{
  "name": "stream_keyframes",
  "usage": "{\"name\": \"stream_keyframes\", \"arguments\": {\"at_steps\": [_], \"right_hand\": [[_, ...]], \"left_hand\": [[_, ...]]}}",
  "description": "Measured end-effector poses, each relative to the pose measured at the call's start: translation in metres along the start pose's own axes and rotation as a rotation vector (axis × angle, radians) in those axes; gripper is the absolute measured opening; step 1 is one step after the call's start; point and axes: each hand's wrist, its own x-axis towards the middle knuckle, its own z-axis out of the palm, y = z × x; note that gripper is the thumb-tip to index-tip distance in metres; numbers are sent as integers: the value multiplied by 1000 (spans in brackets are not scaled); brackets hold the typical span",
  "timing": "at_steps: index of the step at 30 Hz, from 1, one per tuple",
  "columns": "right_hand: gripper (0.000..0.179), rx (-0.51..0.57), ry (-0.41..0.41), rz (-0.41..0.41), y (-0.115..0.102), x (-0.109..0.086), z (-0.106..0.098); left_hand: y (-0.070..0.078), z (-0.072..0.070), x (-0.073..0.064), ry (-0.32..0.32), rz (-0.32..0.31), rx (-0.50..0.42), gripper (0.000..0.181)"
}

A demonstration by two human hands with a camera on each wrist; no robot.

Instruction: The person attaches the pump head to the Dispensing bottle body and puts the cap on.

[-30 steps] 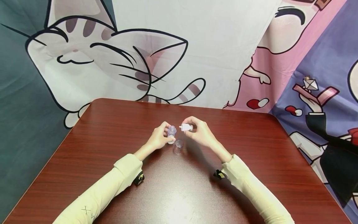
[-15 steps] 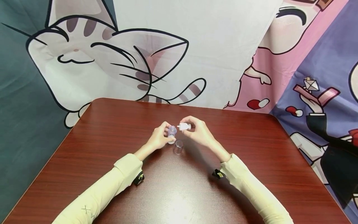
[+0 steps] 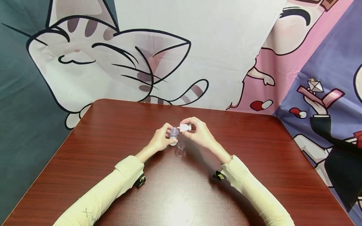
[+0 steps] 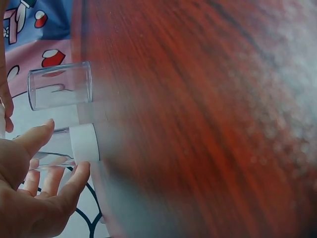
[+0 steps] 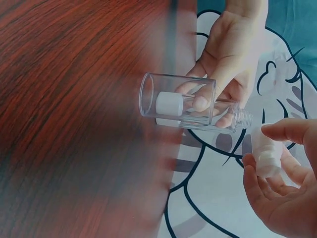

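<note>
My left hand (image 3: 161, 138) grips a clear bottle (image 3: 173, 131) with a white base, upright on or just above the table. Its threaded neck (image 5: 243, 118) is uncovered in the right wrist view. Close by on the right, my right hand (image 3: 202, 135) pinches a small white bottle-like piece (image 3: 185, 127) with a thin tip. The piece lies on its side, tip toward the clear bottle's mouth; whether they touch I cannot tell. A clear cylindrical cap (image 3: 180, 149) stands on the table in front of the clear bottle. In the left wrist view, the bottle's white base (image 4: 85, 143) shows between thumb and fingers.
A dark red wooden table (image 3: 127, 125) runs beneath both hands, with glare near its front. Behind it hangs a cloth backdrop (image 3: 220, 56) printed with a cartoon cat and other figures.
My right hand has moved slightly left with the white piece, bringing its tip up to the clear bottle's mouth. The left hand, the clear bottle and the cap stay in place.
</note>
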Motion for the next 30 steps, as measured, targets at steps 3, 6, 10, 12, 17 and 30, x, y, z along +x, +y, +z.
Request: {"name": "stream_keyframes", "arguments": {"at_steps": [3,6,10,12,17,30], "right_hand": [[32,-4,0,-9,1,1,1],[32,10,-2,-8,1,2,3],[32,25,-6,1,1,2,3],[33,27,-10,2,0,3,4],[32,14,-13,0,-2,3,4],[29,13,-14,23,-3,4,6]], "left_hand": [[0,0,0,2,-3,-2,43],[1,0,0,1,-3,-8,44],[1,0,-1,0,-4,-9,44],[1,0,-1,-1,-9,-3,44],[0,0,0,-3,-13,11,44],[0,0,0,-7,1,12,44]]}}
